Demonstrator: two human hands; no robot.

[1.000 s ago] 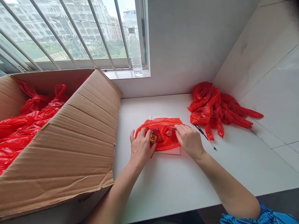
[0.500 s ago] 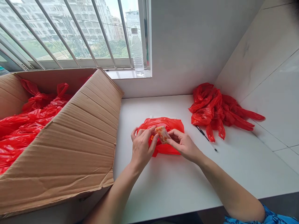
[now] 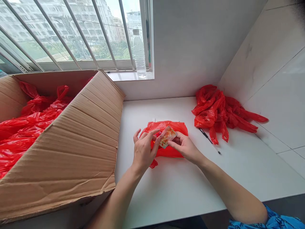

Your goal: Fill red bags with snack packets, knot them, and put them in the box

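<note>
Fingers (image 3: 174, 145) of the right hand (image 3: 190, 151) pinch the right end of a small orange-and-cream printed packet (image 3: 166, 136), which I see raised over a red plastic bag (image 3: 171, 153) on the white surface (image 3: 166, 194). At its left edge, the left hand (image 3: 143, 153) curls loosely, thumb and index apart; contact I can't confirm. I judge the step as handling this packet; the next move calls for a steady pinch. Its cursive lettering is too small to read. Far right, a pen (image 3: 209, 141) lies beside heaped red bags (image 3: 209, 109).

A white tabletop (image 3: 181, 187) with a red plastic bag (image 3: 172, 153), a pen (image 3: 206, 136) and a heap of red bags (image 3: 211, 109).
</note>
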